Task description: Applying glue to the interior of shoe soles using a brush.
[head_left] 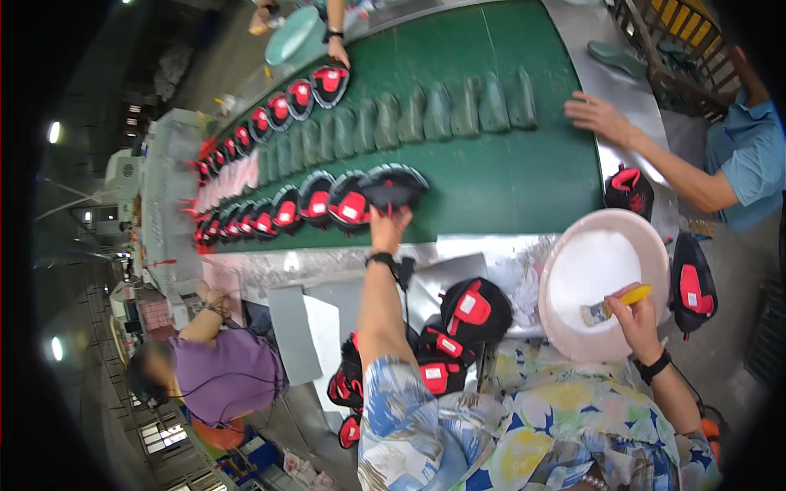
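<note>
Left grip (389,227): grasping the near edge of a black shoe upper (393,188), motion-blurred; the upper is lying at the right end of the near row of black-and-red uppers (315,200), on the green tabletop (532,188); right grip (630,315): clenching a yellow-handled brush (641,294), its bristles pointing left, over the pink basin (655,258); white contents (589,262) are filling part of the basin, which is standing beside the tabletop; green foot-shaped pieces (413,114): forming the middle row; a far row of black-and-red uppers (278,106): running behind them, a co-worker's hand (338,53) touching its right end; loose uppers (475,309): lying between the person's forearms; another co-worker's hand (602,119): hovering, fingers spread, near the tabletop's right edge; a person in purple (225,372): working at lower left.
</note>
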The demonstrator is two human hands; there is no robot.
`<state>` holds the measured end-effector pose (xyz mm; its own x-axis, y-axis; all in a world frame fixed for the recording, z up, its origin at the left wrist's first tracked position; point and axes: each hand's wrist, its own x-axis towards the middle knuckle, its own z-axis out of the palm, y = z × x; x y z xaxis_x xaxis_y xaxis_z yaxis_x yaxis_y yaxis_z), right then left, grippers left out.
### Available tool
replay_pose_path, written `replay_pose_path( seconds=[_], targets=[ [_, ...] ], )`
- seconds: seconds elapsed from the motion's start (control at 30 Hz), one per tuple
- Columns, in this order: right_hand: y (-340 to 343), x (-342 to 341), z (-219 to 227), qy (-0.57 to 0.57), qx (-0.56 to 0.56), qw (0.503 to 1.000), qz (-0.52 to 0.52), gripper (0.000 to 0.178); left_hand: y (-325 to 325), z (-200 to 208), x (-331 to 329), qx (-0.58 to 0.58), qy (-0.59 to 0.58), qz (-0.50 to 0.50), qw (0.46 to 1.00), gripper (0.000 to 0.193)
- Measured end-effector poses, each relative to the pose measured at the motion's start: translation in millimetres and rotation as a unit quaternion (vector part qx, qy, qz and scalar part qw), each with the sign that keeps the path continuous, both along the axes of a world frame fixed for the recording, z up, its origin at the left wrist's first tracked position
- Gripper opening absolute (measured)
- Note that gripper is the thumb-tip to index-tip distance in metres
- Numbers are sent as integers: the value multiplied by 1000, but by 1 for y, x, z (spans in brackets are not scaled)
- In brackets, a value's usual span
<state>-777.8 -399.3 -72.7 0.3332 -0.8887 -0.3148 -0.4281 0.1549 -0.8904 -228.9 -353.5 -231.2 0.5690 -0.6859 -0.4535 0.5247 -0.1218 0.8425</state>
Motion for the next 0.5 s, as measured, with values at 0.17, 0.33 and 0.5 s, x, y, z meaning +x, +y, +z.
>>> replay_pose_path(
  seconds=[0.17, 0.33, 0.5],
  targets=[
    [-8, -17, -14, 97, -11, 995, 33, 18, 12, -29, 30, 289, -482, 117, 819, 36],
    [-33, -26, -56, 56, -12, 997, -57, 18, 80, 20, -67, 228, -444, -419, 759, 64],
    [-31, 29, -90, 106, 16, 994, 29, 25, 109, 51, -173, 357, -556, -450, 601, 80]
  ],
)
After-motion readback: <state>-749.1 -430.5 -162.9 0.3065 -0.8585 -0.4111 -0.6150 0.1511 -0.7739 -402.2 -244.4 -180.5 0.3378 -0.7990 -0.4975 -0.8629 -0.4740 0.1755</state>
